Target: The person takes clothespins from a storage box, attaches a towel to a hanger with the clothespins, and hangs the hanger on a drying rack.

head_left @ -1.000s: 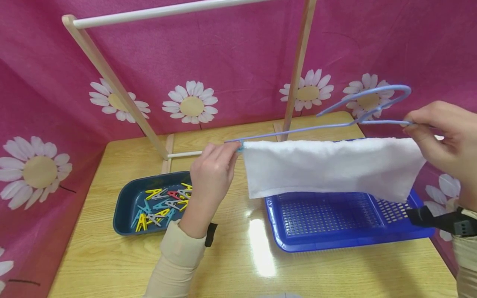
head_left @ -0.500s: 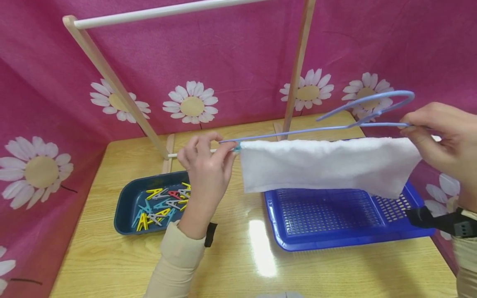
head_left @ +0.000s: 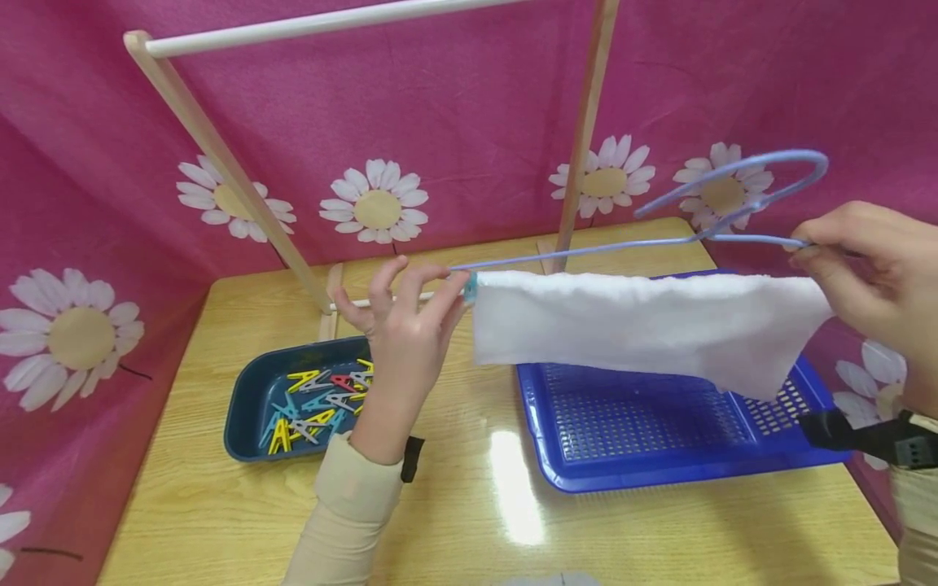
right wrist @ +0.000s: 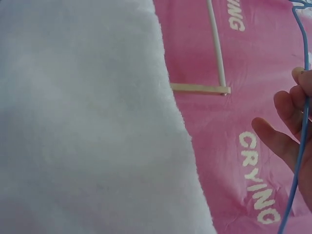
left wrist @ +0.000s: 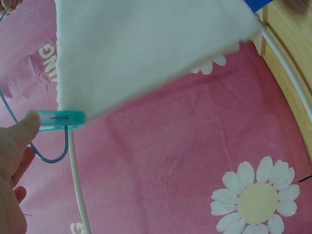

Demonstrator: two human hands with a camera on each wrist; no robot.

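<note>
Pinching a translucent teal clothespin (left wrist: 61, 118) in our left fingers (head_left: 445, 299), slim blue hanger (head_left: 707, 233) in our right fingers (head_left: 835, 225), plush white cloth (head_left: 637, 321) between, half-hiding a perforated plastic basket (head_left: 696, 475)

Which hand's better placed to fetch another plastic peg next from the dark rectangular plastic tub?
Likely the left hand: it's nearer the tub, though it must first release the teal plastic peg at the corner of the fluffy white cloth. The right hand is farther across, holding the blue wire hanger.
</note>
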